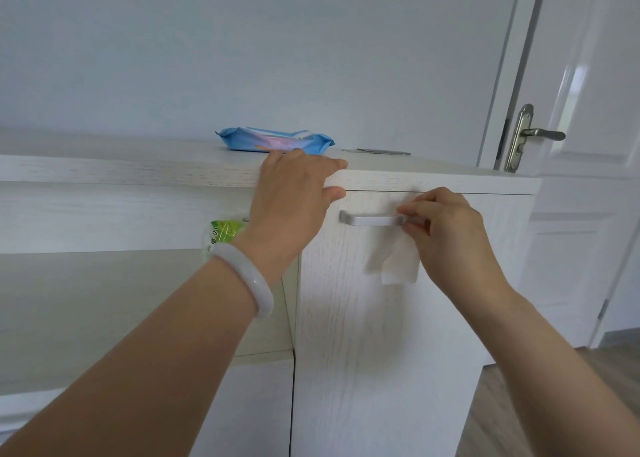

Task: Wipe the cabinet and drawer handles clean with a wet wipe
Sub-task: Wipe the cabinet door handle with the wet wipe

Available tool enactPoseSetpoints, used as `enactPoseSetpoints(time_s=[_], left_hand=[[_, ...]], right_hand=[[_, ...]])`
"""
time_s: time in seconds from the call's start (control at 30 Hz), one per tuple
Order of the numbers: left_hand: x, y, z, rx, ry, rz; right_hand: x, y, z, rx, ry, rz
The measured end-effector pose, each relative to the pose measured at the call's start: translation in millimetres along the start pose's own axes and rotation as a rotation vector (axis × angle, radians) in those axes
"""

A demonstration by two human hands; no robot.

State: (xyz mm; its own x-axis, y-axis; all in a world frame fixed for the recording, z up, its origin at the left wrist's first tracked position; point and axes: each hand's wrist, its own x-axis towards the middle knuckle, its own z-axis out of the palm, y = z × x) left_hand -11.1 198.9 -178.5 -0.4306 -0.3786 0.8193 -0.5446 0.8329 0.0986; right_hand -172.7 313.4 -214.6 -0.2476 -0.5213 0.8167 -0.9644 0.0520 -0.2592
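Right hand is pinching the wet wipe around the right end of the cabinet handle, left hand spread on the surface edge, so I'd guess the dangling wipe slips off mid-stroke.

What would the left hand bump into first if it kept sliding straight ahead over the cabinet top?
Most likely the blue wipes pack, lying just beyond the left hand, whose fingers rest on the cabinet top. The gap between them is hard to judge.
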Motion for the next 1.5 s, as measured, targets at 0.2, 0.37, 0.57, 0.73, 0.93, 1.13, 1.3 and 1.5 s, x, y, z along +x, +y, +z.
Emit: enactPoseSetpoints(time_s=[0.2,0.37,0.57,0.73,0.93,1.13,1.3,1.5], left_hand=[[-1.7,2.3,-2.9,-0.005,0.002,-0.003],[-0.2,1.6,-3.1,0.007,-0.020,0.005],[2.9,-3.3,1.7,0.006,-0.027,0.017],[3.8,-7.3,-2.2,0.003,-0.061,0.053],[4.3,-8.0,-0.9,-0.015,-0.045,0.060],[3.8,-8.8,-2.6,-0.007,-0.052,0.059],[4.5,-7.0,-1.1,-0.021,-0.063,0.045],[5.2,-11.3,-0.5,-0.019,-0.025,0.056]], right_hand=[[-0.6,-12.1,6.9,-0.053,-0.003,-0.151],[0.7,1.1,-7.8,0.058,0.012,-0.064],[4.2,-50.8,20.9,0.027,-0.073,-0.137],[4.5,-38.0,9.5,0.083,-0.051,-0.090],[7.1,-42.3,10.8,-0.016,-0.072,-0.058],[5.7,-57.3,23.8,-0.058,-0.059,-0.073],[-1.9,-55.5,21.3,-0.055,0.003,-0.036],[6.1,-75.1,43.7,-0.138,0.095,-0.050]])
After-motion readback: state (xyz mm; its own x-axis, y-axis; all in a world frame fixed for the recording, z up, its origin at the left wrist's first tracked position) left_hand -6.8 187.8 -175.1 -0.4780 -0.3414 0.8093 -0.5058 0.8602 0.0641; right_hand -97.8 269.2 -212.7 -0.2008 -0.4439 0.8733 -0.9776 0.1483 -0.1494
